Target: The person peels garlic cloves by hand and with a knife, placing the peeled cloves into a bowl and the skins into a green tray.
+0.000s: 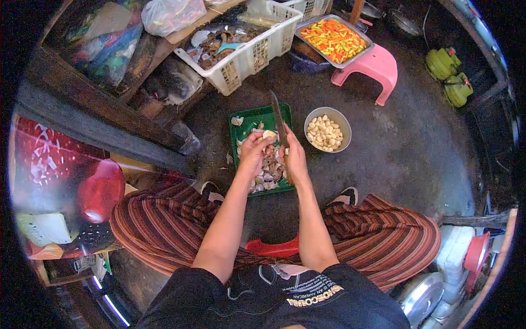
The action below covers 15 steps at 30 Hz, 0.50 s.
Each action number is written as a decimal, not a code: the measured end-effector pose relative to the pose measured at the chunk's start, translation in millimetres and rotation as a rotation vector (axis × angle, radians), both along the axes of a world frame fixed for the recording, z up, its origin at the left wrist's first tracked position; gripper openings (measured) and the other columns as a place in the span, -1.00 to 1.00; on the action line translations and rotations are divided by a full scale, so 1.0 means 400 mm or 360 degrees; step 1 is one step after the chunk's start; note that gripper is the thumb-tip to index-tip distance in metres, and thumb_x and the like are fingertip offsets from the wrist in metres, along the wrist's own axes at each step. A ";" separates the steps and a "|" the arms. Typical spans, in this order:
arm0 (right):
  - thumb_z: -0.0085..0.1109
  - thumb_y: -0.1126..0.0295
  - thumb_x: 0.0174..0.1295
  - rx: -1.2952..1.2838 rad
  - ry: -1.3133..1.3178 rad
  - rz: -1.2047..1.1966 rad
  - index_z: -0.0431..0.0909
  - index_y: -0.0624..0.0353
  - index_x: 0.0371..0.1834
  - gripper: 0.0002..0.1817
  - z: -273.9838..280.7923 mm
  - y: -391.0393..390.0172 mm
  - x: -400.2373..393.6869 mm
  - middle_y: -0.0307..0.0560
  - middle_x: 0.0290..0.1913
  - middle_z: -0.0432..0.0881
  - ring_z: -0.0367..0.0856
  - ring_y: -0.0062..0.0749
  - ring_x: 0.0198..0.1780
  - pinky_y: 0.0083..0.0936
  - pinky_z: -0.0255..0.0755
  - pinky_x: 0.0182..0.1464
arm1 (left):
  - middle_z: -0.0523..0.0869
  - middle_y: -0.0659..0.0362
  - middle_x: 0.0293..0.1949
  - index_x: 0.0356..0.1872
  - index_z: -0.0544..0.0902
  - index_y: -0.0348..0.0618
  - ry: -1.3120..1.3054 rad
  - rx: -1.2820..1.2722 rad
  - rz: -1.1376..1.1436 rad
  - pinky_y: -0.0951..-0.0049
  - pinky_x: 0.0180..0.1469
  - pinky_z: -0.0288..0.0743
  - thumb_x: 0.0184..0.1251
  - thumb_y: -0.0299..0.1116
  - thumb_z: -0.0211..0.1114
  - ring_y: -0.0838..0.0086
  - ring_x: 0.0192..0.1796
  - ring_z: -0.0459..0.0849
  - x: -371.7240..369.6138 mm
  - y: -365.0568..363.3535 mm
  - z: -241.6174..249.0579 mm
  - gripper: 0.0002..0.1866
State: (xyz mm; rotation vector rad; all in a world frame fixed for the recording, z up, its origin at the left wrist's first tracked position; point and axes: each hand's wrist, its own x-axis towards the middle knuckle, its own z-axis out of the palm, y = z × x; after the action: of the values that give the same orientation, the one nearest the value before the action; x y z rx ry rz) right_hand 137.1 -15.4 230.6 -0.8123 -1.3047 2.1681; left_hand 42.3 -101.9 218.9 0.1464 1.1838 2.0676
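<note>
My left hand (253, 153) pinches a pale garlic clove (269, 134) between thumb and fingers. A long knife (277, 109) is gripped in my right hand (295, 158), its blade pointing away from me; the handle is hidden by the fingers. A small pale piece shows by my right fingertips, too small to name surely. Both hands are above a green tray (236, 116) strewn with garlic skins (267, 178) and loose bits. Right of the tray, a round metal bowl (346, 143) holds many peeled garlic cloves (325, 133).
Ahead stands a white plastic crate (235, 77) with dark scraps. A metal tray of cut chillies (335, 39) sits beside a pink stool (378, 68). Green gas cylinders (450, 77) stand far right. A wooden beam (104, 131) runs along the left. A metal lid (423, 296) lies lower right.
</note>
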 end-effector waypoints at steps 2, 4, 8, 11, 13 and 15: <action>-0.03 0.19 0.37 0.0252 -0.0097 0.0048 0.50 0.03 0.18 -0.63 -0.002 0.009 0.001 -0.38 -0.59 0.37 0.28 -0.78 -0.56 -0.75 0.12 -0.58 | 0.64 0.19 -0.34 -0.15 0.49 -0.27 0.0068 -0.0071 -0.0024 0.62 -0.39 0.39 0.21 -0.47 0.28 0.62 -0.45 0.52 -0.017 -0.010 -0.008 -0.78; -0.02 0.16 0.37 0.0724 -0.0127 0.0168 0.50 0.02 0.18 -0.62 0.003 0.011 0.000 -0.38 -0.62 0.34 0.26 -0.78 -0.57 -0.72 0.13 -0.57 | 0.65 0.19 -0.38 -0.18 0.52 -0.28 0.0141 -0.0140 -0.0033 0.62 -0.46 0.36 0.21 -0.50 0.27 0.63 -0.49 0.52 -0.032 -0.017 -0.011 -0.82; -0.02 0.10 0.36 0.0914 -0.0360 0.0313 0.48 0.00 0.21 -0.58 -0.023 0.002 -0.006 -0.38 -0.65 0.34 0.27 -0.77 -0.58 -0.70 0.17 -0.54 | 0.60 0.23 -0.46 -0.23 0.53 -0.26 0.0269 -0.0091 -0.0083 0.63 -0.52 0.31 0.22 -0.50 0.25 0.63 -0.52 0.51 -0.044 -0.024 -0.023 -0.87; -0.06 -0.10 0.29 0.1136 -0.0505 0.0277 0.49 -0.25 0.17 -0.55 -0.024 -0.009 -0.012 0.07 -0.48 0.61 0.60 -0.11 -0.44 -0.32 0.41 -0.35 | 0.58 0.25 -0.48 -0.28 0.52 -0.23 0.0194 -0.0195 -0.0002 0.63 -0.53 0.29 0.23 -0.51 0.22 0.64 -0.53 0.49 -0.036 -0.023 0.002 -0.92; -0.05 -0.12 0.27 0.1149 -0.0656 0.0281 0.52 -0.27 0.14 -0.56 -0.009 -0.015 -0.012 0.15 -0.43 0.63 0.62 0.04 -0.36 -0.23 0.43 -0.30 | 0.58 0.26 -0.47 -0.30 0.51 -0.22 0.0170 -0.0167 0.0015 0.62 -0.53 0.29 0.24 -0.52 0.20 0.64 -0.54 0.47 -0.036 -0.020 -0.006 -0.94; -0.04 -0.11 0.27 0.1129 -0.0674 0.0267 0.53 -0.25 0.12 -0.56 0.002 -0.021 -0.014 0.16 -0.44 0.62 0.63 0.01 -0.37 -0.25 0.43 -0.31 | 0.58 0.26 -0.47 -0.32 0.50 -0.20 0.0148 -0.0141 0.0033 0.62 -0.53 0.29 0.25 -0.53 0.18 0.64 -0.55 0.46 -0.036 -0.019 -0.013 -0.96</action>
State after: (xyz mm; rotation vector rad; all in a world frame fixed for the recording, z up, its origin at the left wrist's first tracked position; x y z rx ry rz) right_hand 131.3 -23.9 231.4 -0.8931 -2.2332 1.4790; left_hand 27.8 -109.6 213.6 0.1904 1.3360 2.0408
